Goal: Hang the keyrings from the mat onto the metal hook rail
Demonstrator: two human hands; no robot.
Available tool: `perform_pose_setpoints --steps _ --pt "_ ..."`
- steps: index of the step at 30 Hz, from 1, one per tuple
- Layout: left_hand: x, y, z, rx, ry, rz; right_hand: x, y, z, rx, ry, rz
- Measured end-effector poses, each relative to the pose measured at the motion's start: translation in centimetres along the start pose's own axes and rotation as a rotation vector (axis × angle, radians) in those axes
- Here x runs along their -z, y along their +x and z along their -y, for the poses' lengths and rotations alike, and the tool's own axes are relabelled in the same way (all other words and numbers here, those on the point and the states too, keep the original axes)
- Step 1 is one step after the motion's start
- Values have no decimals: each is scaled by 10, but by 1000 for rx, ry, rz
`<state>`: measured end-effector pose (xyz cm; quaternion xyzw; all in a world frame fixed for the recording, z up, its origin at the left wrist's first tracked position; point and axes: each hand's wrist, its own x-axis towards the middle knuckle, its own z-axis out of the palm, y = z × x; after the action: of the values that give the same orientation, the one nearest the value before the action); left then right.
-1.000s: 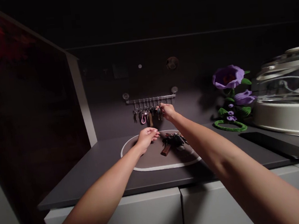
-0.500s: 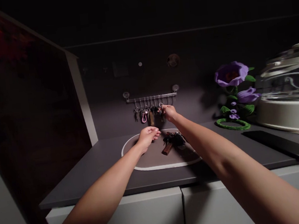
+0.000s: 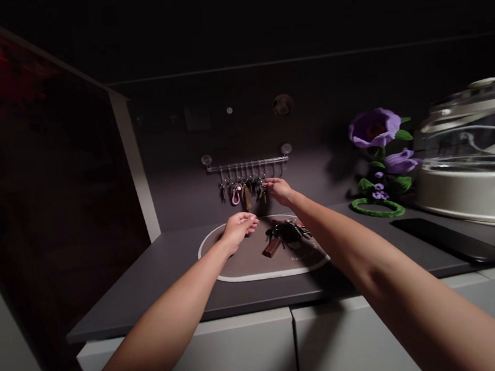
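Note:
A clear hook rail (image 3: 247, 163) is fixed to the dark wall with several bunches of keys (image 3: 248, 188) hanging in a row, one with a pink loop (image 3: 235, 196). My right hand (image 3: 280, 191) is at the right end of the hanging keys, its fingers stretched out beside the last key ring (image 3: 262, 181). Lower down, over the mat, my left hand (image 3: 239, 229) has its fingertips pinched together; what they hold is too small to make out. On the brown mat (image 3: 238, 267) lies a pile of dark keys (image 3: 290, 231) with a brown bar-shaped fob (image 3: 272, 248).
Purple artificial flowers (image 3: 377, 130) with a green ring base stand right of the mat. Beyond them is a cream appliance with a clear top (image 3: 460, 187), with a black flat object (image 3: 452, 240) in front. White cabinet fronts (image 3: 247, 351) lie below the dark counter edge.
The key ring pinched in my right hand now hangs on the rail, and those fingers have loosened beside it. My left hand keeps its pinch. The view has shifted slightly.

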<state>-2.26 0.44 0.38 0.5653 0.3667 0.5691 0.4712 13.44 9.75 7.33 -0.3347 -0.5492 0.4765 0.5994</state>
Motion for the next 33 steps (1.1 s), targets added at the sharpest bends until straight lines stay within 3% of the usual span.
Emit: perform_pose_setpoints --steps 5,11,21,26,33 --pt "1 -1 -3 -11 34 -10 8 -9 0 -43 -10 -73" --pt "-9 -4 -8 -25 132 19 19 -33 5 -69 -26 -34" --pt "-37 8 -20 -69 540 9 33 -83 5 -31 -79 -23" --pt "-48 8 -6 -84 645 6 44 -97 -11 33 -252 -27" --pt "-43 9 13 -143 754 126 59 -85 -34 132 -522 64"
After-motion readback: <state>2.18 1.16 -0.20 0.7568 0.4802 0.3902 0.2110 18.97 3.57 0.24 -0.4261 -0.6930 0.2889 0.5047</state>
